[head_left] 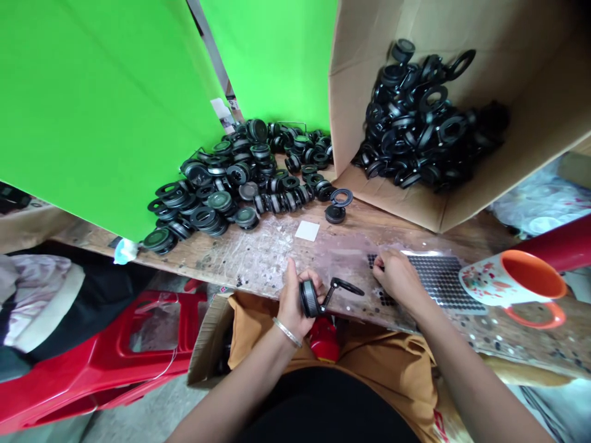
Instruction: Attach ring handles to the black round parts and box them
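My left hand (pixel 293 301) is wrapped round a black round puck-shaped mount (pixel 312 298) with a ridged grey edge. A thin ring on a hinged arm swings out from its right side. Over the bench, my right hand (pixel 398 278) has its fingertips pinched together at the left part of a sheet of small black round stickers (pixel 443 280). Whatever those fingertips hold, if anything, is too small to make out. Beyond the hands, another mount (pixel 335 213) stands on the bench with its ring raised, beside a white square of paper (pixel 307 231).
A pile of similar mounts (pixel 219 200) covers the back left of the bench (pixel 240 252), against green panels (pixel 111 111). More lie in a cardboard box (pixel 401 212) at back right. A floral mug (pixel 494 280) stands right of the sheet; a red stool (pixel 115 332) is lower left.
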A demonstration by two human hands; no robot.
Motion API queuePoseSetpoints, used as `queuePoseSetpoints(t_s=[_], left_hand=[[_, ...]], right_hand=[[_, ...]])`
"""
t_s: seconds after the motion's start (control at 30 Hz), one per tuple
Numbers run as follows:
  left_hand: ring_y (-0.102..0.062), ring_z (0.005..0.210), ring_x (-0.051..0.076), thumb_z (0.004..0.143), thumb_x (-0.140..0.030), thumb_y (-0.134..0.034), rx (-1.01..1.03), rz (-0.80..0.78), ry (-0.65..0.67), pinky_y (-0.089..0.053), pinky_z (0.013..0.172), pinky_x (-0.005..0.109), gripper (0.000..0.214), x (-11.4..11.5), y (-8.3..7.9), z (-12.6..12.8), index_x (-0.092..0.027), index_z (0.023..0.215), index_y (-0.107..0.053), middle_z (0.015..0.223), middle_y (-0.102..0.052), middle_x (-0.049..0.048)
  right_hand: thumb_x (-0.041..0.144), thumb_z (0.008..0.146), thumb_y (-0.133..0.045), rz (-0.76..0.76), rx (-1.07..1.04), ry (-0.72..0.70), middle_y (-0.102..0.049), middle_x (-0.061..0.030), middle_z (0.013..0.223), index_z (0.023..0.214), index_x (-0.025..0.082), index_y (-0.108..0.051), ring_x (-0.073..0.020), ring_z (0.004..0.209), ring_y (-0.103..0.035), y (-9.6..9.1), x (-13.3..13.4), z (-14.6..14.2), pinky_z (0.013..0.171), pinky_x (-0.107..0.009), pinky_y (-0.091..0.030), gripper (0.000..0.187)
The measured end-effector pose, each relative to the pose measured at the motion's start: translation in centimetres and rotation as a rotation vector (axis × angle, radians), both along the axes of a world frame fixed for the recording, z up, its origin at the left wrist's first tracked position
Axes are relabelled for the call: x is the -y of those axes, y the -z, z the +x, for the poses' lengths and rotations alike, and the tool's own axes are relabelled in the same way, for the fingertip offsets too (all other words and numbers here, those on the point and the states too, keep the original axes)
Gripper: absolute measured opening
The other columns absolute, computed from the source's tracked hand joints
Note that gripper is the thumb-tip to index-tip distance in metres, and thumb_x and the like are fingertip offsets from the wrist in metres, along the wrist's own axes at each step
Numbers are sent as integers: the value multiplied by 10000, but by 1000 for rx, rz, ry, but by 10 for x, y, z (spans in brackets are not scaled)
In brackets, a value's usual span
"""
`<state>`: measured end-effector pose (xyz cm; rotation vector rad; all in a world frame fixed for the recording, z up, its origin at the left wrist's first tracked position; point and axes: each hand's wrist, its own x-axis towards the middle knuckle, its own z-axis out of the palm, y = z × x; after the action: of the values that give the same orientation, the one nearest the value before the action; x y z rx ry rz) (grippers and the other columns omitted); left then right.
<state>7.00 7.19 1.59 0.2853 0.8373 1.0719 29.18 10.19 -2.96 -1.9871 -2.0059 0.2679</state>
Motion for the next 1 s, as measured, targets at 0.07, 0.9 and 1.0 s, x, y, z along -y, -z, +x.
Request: queuePoseSetpoints(t_s=[0.07,0.9,1.0], left_hand=[[-367,424,54,790,-682,-558,-11,2,-1,-280,401,153,618,-1,0,1,-139,502,-492,463,-370,-32],[-379,432,89,860,-573,-508,-279,87,-203,-284,438,221,512,2,14,5,-164,552,-512,471,-410,-25],[-376,437,89,863,-573,-501,-271,87,-189,-283,441,221,512,3,15,5,-164,555,-511,479,-409,-24]], right_hand=[[145,760,-525,1,17,22,-606,-79,787,687,187,-582,-213,809,-538,-1,0,-2,734,-300,-383,102],[109,798,-538,57,-801,-155,-495,12,751,720,188,-538,-91,596,-471,-40,81,-104,549,-214,-381,111],[102,808,-528,107,-775,-153,-488,12,755,735,191,-530,-94,605,-473,-37,84,-107,557,-214,-389,115]])
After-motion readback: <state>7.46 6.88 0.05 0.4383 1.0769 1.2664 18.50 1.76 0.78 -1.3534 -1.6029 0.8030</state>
